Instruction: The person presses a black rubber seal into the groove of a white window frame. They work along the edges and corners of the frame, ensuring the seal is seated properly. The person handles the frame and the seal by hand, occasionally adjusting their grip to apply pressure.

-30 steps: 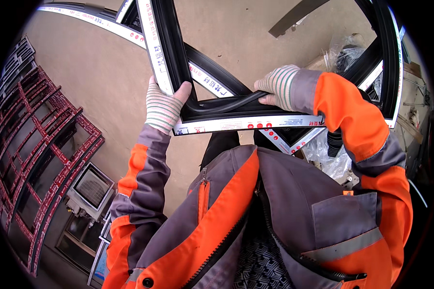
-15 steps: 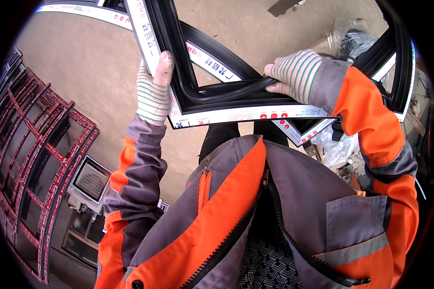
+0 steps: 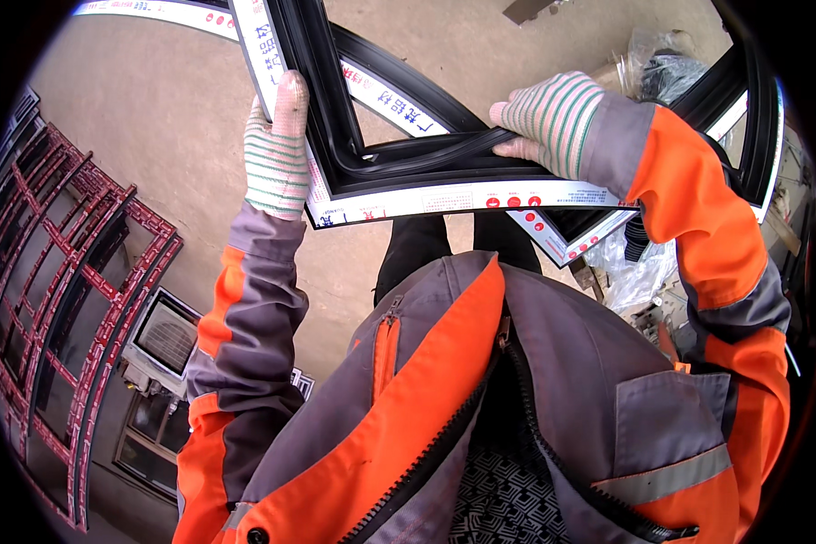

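My left hand (image 3: 278, 154), in a striped knit glove, is closed round the left side of a black window frame (image 3: 444, 199) with white printed protective film, thumb on the outer face near the corner. A black rubber seal strip (image 3: 417, 160) bends round that corner and runs along the lower bar. My right hand (image 3: 558, 125), gloved alike, pinches this strip above the bar's right half; the fingertips are partly hidden. Behind it lies a second black frame piece (image 3: 399, 95) with white film, crossing at a slant.
Racks of dark red wrapped frames (image 3: 91, 272) stand at the left, beside a boxy unit with a grille (image 3: 165, 335). Clear plastic wrap (image 3: 671, 72) lies at the upper right, with more plastic sheeting (image 3: 639, 281) below the frame. Brown floor (image 3: 172, 109) shows behind.
The held frame's left corner and my left hand have shifted slightly left and up. My right hand has moved a little the same way, still gripping the strip.
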Demonstrator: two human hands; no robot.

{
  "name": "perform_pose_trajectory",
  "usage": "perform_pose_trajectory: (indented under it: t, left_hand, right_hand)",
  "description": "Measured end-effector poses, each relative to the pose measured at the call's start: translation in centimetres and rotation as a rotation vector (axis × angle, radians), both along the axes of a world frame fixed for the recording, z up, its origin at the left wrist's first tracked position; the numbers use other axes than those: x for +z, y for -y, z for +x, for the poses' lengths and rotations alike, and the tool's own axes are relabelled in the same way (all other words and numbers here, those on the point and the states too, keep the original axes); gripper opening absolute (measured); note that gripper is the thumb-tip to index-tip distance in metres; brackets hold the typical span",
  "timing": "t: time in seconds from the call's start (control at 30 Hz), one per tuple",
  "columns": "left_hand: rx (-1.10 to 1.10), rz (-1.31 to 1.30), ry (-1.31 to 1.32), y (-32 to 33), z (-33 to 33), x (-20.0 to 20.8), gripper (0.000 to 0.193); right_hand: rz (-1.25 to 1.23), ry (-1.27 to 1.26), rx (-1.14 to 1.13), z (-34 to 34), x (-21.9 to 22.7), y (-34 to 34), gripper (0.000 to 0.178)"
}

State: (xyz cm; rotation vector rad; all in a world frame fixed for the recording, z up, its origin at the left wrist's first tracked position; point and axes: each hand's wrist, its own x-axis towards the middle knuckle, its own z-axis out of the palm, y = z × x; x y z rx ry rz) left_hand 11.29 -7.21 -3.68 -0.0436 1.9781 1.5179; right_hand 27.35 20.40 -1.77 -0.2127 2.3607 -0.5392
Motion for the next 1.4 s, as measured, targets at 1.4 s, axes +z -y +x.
perform_pose_trajectory:
  t: [1.4]
  left_hand:
    - [-0.428,-1.145,-0.402,-3.1,2.1,3.6,0.072]
  right_hand:
    - [-0.138,0.032,-0.010,-0.6,0.3,-0.5,0.031]
